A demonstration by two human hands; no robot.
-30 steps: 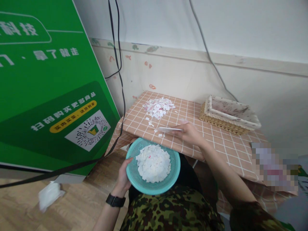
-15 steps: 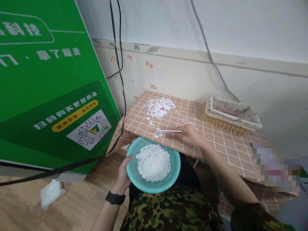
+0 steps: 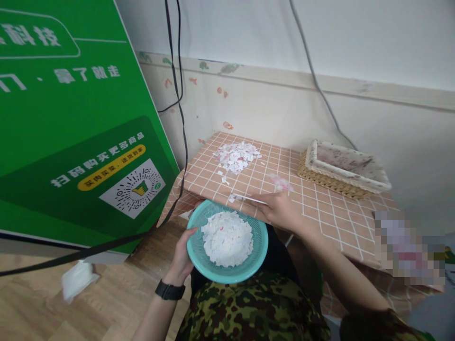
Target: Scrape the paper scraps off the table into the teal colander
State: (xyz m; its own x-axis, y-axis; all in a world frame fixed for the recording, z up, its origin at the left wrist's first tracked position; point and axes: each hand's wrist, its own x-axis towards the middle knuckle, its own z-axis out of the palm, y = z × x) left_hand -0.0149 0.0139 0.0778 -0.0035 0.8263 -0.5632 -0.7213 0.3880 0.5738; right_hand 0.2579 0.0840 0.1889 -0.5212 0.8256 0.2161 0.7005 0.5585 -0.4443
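Note:
My left hand [image 3: 185, 251] grips the left rim of a teal plastic colander [image 3: 261, 255], its thumb over the edge. Inside lies a heap of small white paper scraps [image 3: 227, 239] with a few pink specks. The colander sits over my lap, against the table's front edge. My right hand [image 3: 283, 210] is closed on a thin, flat white strip [image 3: 250, 198] that points left. Its exact kind is unclear. At the strip's tip lie a few loose paper scraps [image 3: 232, 197]. A larger pile of cut paper [image 3: 237, 156] rests farther back on the table.
A checked brown cloth covers the table [image 3: 323, 213]. A lined wicker basket [image 3: 334, 184] stands at the back right, and a pink-white patch [image 3: 280, 182] lies behind my right hand. A black strap [image 3: 183, 137] hangs beside the green panel [image 3: 71, 142] at left.
My right hand has moved down towards the table's front edge, and the strip now slants. Fewer scraps show at its tip. The left hand keeps its hold on the colander.

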